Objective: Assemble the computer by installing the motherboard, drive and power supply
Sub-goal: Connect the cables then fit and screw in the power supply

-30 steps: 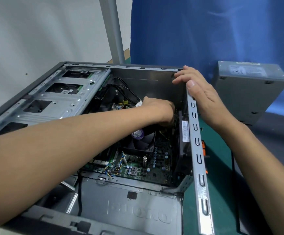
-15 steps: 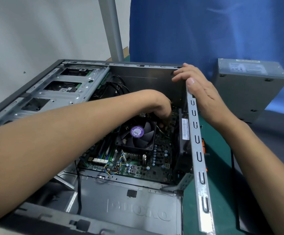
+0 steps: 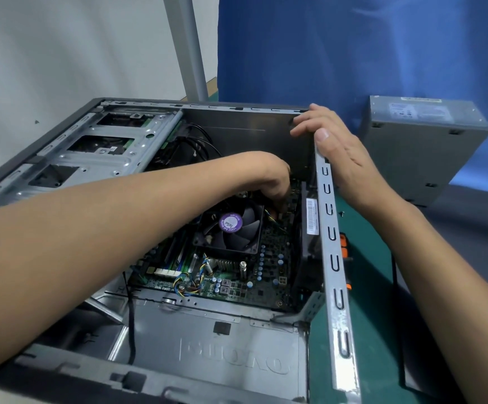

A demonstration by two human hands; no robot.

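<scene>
The open grey computer case (image 3: 331, 258) lies on its side. Inside it sits the green motherboard (image 3: 269, 258) with a black cooler fan (image 3: 231, 225) bearing a purple label. My left hand (image 3: 269, 176) reaches deep into the case, fingers curled down onto the board just beyond the fan; what they pinch is hidden. My right hand (image 3: 336, 153) grips the case's upper right corner rim. The grey power supply (image 3: 423, 147) stands outside the case to the right, against the blue backdrop. The drive cage (image 3: 97, 153) takes up the left side of the case.
Black cables (image 3: 196, 141) loop between the drive cage and the far wall. A green mat (image 3: 374, 287) lies right of the case, with a small screw (image 3: 342, 212) and an orange part (image 3: 343, 243) by the rim. A grey pole (image 3: 187, 48) rises behind.
My left hand has moved from the far cables down to the board just past the fan, and the fan has come fully into sight. My right hand has stayed on the corner rim.
</scene>
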